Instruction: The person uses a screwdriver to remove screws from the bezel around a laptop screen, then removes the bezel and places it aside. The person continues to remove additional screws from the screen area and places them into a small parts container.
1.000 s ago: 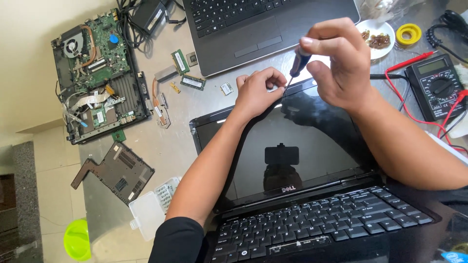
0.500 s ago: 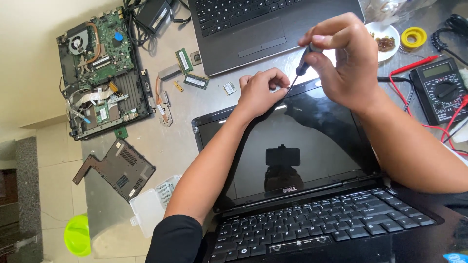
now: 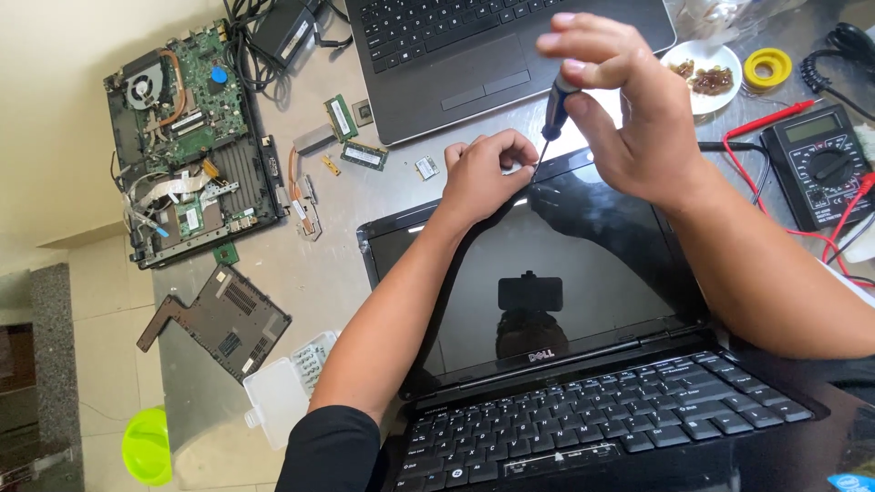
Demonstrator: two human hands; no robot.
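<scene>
The right hand [image 3: 629, 109] grips a small screwdriver [image 3: 554, 114] by its handle between thumb and fingertips, shaft pointing down at the top edge of the screen bezel of the black laptop [image 3: 556, 310]. The left hand [image 3: 483, 178] rests curled on that same top edge, fingertips pinched at the bezel just beside the driver tip; whether it holds a screw cannot be told. The laptop lies open on the metal table [image 3: 301, 264], screen laid back towards a second laptop [image 3: 474, 55].

The screwdriver is light and stiff; a fingertip hold high on the handle probably suits turning. The bezel is likely thin plastic and the panel fragile, so support belongs on the frame, not the glass. A bare motherboard [image 3: 187, 137] lies well apart to the left, and a multimeter [image 3: 820, 164] to the right.
</scene>
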